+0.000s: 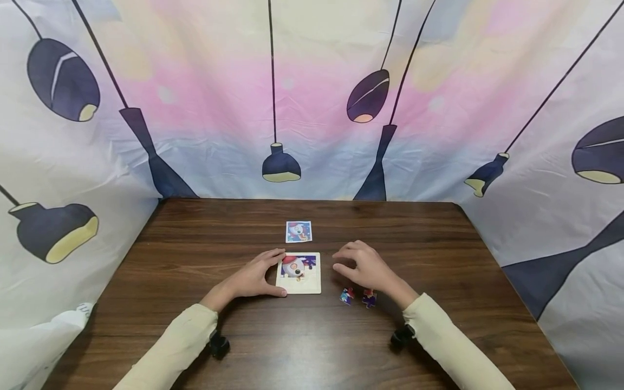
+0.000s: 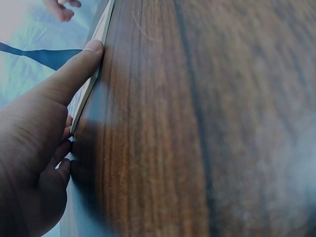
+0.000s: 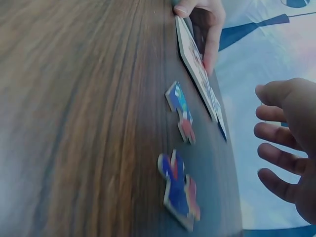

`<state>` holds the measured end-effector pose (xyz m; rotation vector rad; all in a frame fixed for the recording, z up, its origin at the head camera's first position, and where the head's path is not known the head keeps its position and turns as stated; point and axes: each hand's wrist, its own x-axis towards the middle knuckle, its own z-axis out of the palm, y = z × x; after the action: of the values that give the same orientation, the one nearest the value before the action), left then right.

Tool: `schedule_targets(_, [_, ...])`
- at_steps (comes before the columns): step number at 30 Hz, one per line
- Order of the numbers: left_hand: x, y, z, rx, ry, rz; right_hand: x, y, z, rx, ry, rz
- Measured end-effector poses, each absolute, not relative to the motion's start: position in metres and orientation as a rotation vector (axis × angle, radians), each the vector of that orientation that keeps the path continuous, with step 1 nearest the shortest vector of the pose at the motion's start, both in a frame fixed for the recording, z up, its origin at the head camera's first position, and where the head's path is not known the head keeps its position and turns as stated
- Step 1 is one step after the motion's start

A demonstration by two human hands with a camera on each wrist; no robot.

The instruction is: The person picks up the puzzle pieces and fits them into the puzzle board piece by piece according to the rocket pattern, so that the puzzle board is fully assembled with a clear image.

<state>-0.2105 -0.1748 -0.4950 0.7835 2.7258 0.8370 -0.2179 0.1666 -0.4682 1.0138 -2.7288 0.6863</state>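
Left hand [image 1: 252, 275] holds puzzle board [image 1: 311, 287] midway between side edges of bench [image 1: 273, 346]; right hand [image 1: 365, 268], empty, fingers parted, near loose pieces [image 1: 369, 299]. Step seems board filling; next move probably needs piece pinched.

PLACE: curtained booth [image 1: 517, 233], wider room unclear | SIGNS: lamp-print cloth [image 1: 209, 70] on three sides, brown wood-grain tabletop [image 1: 390, 225]
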Motion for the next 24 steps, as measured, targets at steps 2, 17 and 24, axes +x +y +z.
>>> schedule_targets(2, [-0.211, -0.174, -0.495, 0.785, 2.725, 0.838, -0.215, 0.173, -0.467, 1.0, -2.73, 0.686])
schedule_targets(17, [-0.21, -0.174, -0.493, 0.785, 2.725, 0.827, -0.203, 0.23, -0.47, 0.867, -2.669, 0.714])
schedule_targets(24, [-0.211, -0.174, -0.494, 0.778, 2.726, 0.82, -0.199, 0.26, -0.472, 0.747, -2.692, 0.699])
